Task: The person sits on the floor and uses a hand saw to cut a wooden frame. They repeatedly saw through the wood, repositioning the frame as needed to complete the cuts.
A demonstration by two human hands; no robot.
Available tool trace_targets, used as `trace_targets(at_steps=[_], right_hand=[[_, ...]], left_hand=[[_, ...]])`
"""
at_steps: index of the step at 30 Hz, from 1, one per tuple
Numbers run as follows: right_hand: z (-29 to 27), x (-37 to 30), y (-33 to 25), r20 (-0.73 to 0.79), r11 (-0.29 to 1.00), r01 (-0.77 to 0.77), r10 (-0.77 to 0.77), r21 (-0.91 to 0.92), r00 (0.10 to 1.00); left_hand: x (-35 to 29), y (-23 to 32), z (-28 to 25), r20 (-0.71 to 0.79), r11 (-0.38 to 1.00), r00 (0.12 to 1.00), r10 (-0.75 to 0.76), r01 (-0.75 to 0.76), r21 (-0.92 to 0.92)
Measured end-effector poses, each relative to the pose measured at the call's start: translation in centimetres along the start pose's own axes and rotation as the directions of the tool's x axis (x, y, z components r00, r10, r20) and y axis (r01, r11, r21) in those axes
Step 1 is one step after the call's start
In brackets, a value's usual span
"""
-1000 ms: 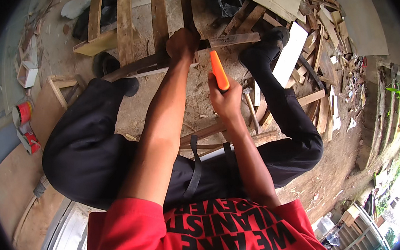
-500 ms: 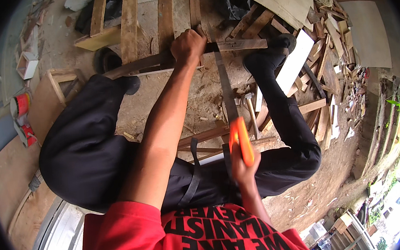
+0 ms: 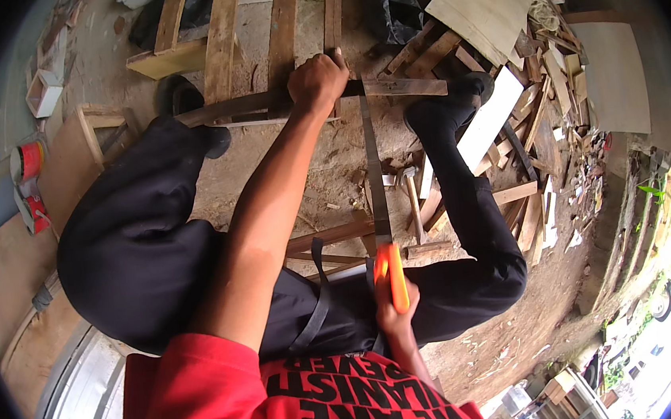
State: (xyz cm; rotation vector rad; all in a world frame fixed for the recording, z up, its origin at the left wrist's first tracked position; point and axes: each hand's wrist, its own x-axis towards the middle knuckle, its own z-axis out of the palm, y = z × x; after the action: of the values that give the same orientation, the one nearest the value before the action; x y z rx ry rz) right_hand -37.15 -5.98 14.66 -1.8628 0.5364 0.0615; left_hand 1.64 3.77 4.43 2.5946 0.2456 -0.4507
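Clamping its grip around the orange-handled saw [image 3: 378,198], the right hand [image 3: 387,307] sits at lower centre; at upper centre the left hand [image 3: 317,82] clamps a wooden board [image 3: 408,86].

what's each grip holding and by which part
The right grip holds the saw by its orange handle. The left grip is closed on the wooden board, just left of the blade.
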Motion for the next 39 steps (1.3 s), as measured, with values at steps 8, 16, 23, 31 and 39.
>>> trace_targets(at_steps=[8,16,23,31,39], right_hand=[[2.3,10.0,-1.6,-0.042,0.971,0.032,-0.022,0.235,0.999],[5.3,14.3,-2.1,-0.017,0.986,0.115,-0.114,0.120,0.993],[0.2,0.1,1.0,0.039,0.989,-0.104,0.100,0.108,0.994],[3.2,13.1,-1.5,-0.083,0.971,-0.018,0.039,0.239,0.996],[4.8,8.3,0.4,-0.008,0.960,-0.035,0.039,0.276,0.999]], left_hand=[[0.1,-1.5,1.6,-0.089,0.999,0.995,0.040,-0.041,-0.014],[-0.1,-0.7,0.6,0.011,0.999,0.999,0.031,-0.030,-0.034],[-0.6,-0.1,0.0,-0.020,1.000,1.000,-0.009,0.008,-0.018],[1.3,-0.8,0.8,-0.071,0.999,0.997,0.034,-0.037,-0.039],[0.4,-1.4,1.2,-0.137,0.984,0.975,0.177,-0.176,0.024]])
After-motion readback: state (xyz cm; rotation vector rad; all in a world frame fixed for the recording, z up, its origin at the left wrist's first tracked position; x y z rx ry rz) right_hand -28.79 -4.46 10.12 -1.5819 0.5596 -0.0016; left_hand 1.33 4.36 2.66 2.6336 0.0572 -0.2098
